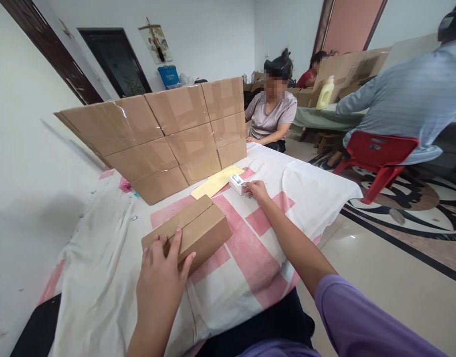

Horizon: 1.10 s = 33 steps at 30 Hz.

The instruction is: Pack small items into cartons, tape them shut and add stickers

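Observation:
A closed brown cardboard box (203, 229) lies on the cloth in front of me, a seam running along its top. My left hand (163, 260) rests over its near left end, fingers spread on the top and thumb against the front side. Farther off to the right, my right hand (256, 189) pinches at the right end of a small white box (236, 184) with a dark printed patch on top. Whether something thin is between those fingertips is too small to tell. Partly beneath the white box lies a yellow sheet (217, 182).
A wall of taped cardboard boxes (176, 134) stands along the table's far left side. The white and pink tablecloth (228, 297) is wrinkled. One person (272, 111) sits beyond the table; another sits right on a red chair (376, 151), near a yellow bottle (325, 93).

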Motion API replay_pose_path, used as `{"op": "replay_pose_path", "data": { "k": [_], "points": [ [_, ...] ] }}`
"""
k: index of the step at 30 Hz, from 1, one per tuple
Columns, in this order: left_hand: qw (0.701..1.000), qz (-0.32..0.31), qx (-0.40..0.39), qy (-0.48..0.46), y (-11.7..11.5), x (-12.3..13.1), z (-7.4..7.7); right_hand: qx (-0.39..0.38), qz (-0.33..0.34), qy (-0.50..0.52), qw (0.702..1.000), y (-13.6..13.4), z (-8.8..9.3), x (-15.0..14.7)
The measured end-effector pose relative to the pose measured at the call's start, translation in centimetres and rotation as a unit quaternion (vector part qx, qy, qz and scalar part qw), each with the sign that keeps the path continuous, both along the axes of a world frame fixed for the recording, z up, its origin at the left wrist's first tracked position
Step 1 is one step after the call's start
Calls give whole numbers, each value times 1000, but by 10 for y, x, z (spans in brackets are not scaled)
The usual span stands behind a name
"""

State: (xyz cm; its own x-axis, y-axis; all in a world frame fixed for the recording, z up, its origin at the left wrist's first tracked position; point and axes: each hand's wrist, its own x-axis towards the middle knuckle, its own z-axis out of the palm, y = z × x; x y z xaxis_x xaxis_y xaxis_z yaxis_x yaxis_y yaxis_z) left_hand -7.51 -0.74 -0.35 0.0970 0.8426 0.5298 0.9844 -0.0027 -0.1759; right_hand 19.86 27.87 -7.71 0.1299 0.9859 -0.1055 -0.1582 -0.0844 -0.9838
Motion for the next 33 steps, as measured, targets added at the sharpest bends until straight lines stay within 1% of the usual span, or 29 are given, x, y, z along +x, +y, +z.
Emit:
{"op": "replay_pose_path", "data": {
  "k": [10,19,23,28,33],
  "points": [
    [1000,-5,0,-10,0,-3,-2,60,14,14,998,-5,4,-3],
    [1000,-2,7,-13,-1,0,-1,87,7,7,996,-5,3,-2],
    [1000,-8,12,-21,-2,-1,-1,75,-3,-17,997,-7,3,-4],
    [999,-5,8,-36,-2,1,-1,50,-16,-44,998,-9,-1,-5],
    [1000,3,8,-23,-2,3,-1,35,-17,-55,998,-10,-3,-5]
  ]
}}
